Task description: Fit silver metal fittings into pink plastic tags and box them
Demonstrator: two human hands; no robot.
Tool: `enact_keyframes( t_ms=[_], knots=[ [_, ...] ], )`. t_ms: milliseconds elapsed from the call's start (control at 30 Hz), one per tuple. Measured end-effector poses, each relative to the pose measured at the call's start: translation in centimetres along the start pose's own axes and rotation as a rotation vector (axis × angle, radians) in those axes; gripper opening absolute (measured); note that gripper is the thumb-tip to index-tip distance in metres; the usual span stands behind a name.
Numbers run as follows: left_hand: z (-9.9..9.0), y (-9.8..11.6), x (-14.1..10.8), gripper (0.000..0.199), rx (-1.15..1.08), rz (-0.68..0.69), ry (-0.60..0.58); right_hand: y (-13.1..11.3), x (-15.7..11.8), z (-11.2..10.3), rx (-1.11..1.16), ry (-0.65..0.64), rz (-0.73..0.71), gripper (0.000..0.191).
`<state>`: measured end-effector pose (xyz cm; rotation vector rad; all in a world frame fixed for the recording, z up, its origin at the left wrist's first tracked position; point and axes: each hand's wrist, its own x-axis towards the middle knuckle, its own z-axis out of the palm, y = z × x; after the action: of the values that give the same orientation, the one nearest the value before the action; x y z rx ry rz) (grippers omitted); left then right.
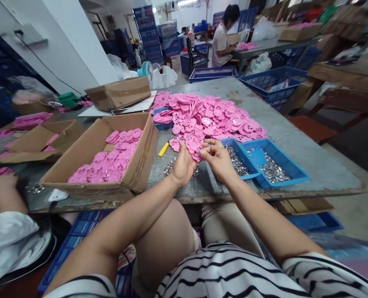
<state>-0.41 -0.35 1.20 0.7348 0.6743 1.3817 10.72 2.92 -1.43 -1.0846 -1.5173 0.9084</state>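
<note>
A pink flower-shaped plastic piece (193,143) is held up between my two hands, above the front of the table. My left hand (184,165) grips its lower left edge, thumb upright. On its right edge, the fingers of my right hand (217,159) are pinched; whether they also hold a small metal part is hidden. Right behind rises a big heap of similar pink pieces (215,116). Loose small metal parts (169,166) lie on the table under my left hand. Beside my right hand stand a blue tray (251,169) and a second blue tray (299,174), both with metal parts.
A cardboard box (151,145) with pink pieces stands at left, a yellow-handled tool (163,149) beside it. Behind are a small blue tray (165,125) and another carton (118,93). A co-worker's hand (3,184) is at far left; another person (223,41) sits at the back.
</note>
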Motion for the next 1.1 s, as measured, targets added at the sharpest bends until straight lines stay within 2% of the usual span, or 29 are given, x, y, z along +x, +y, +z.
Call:
enact_keyframes(
  t_ms=[267,567,700,933,1033,1100],
  knots=[
    [-0.1,0.0,0.0,0.060,0.007,-0.038,0.006,0.4,0.0,0.1,-0.032,0.015,-0.026,0.019],
    [-0.1,-0.1,-0.1,0.061,-0.009,-0.029,-0.045,0.5,-0.3,0.4,-0.049,0.076,-0.062,0.017],
    [0.1,0.0,-0.1,0.058,-0.079,-0.038,-0.027,0.2,-0.6,0.7,-0.029,0.104,-0.050,0.018],
    [-0.1,-0.2,0.1,0.049,-0.046,-0.022,-0.046,0.3,-0.9,1.3,-0.054,0.155,-0.093,0.017],
    [-0.4,-0.4,0.3,0.042,-0.091,-0.045,-0.013,0.4,-0.8,1.4,-0.084,0.167,-0.130,0.018],
    [-0.5,-0.6,0.4,0.052,-0.087,-0.045,0.037,0.3,-0.7,1.4,-0.103,0.175,-0.147,0.018]
  ],
)
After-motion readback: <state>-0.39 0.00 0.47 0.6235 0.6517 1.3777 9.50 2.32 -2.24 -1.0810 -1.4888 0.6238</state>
